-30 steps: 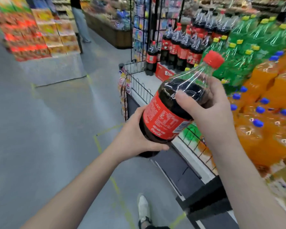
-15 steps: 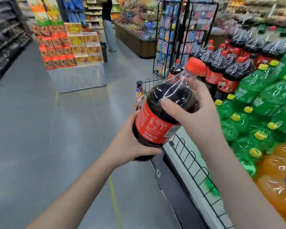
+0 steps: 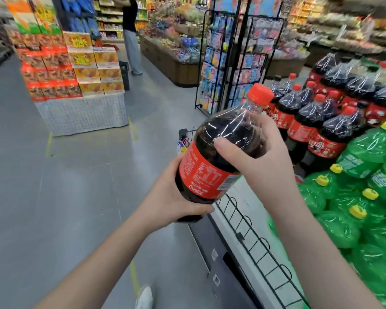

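So there's a big cola bottle (image 3: 218, 157) being held up in both hands over the aisle, right at the near edge of the drinks display. It's tilted, red cap (image 3: 260, 95) pointing up and to the right, dark soda inside, red label facing the camera. The left hand (image 3: 169, 197) cups the bottom end, thumb wrapped across the front just under the label. The right hand (image 3: 256, 157) grips the shoulder of the bottle, thumb pressed on the front and fingers curled round the far side.

To the right there's a low wire rail (image 3: 250, 228) along the display edge, with green soda bottles (image 3: 366, 166) with yellow caps packed behind it, and more cola bottles (image 3: 316, 121) farther back. Past the bottle stands a black wire rack (image 3: 223, 63) of colourful packets. Far left is a stack of orange and red boxes (image 3: 69, 65) on a white base, and a person (image 3: 130, 36) stands in the far aisle.
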Action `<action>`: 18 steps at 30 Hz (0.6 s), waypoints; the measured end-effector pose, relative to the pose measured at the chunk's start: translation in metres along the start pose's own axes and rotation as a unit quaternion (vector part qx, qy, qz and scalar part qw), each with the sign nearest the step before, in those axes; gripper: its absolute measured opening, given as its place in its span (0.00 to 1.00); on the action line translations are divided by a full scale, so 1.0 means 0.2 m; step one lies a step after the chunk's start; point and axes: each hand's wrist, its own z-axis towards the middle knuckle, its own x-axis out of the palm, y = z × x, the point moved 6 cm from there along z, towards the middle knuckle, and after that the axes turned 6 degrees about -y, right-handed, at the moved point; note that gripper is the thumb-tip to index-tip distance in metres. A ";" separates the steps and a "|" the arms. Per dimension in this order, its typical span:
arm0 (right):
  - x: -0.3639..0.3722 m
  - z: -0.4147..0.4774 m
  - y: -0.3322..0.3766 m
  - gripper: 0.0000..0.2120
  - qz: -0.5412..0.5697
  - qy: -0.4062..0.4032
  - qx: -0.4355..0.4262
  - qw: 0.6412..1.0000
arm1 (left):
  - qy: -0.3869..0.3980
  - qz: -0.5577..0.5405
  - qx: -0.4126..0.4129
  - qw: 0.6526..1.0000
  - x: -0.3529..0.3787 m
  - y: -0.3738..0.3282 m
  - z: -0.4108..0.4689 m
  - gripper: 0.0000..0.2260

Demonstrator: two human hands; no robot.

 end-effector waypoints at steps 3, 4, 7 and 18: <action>0.15 0.14 -0.04 0.28 -0.015 -0.018 0.003 1.000 | 0.021 -0.004 0.004 1.000 -0.09 0.10 0.20 0.47; 0.20 0.19 -0.05 0.28 -0.017 -0.024 0.004 1.000 | 0.027 -0.005 0.006 1.000 -0.13 0.13 0.27 0.48; 0.34 0.32 -0.07 0.28 -0.024 -0.044 0.011 0.999 | 0.052 -0.006 0.008 0.999 -0.22 0.19 0.46 0.48; 0.64 0.73 -0.20 0.27 -0.040 -0.104 0.005 0.994 | 0.126 -0.048 0.034 0.990 -0.35 0.37 1.02 0.47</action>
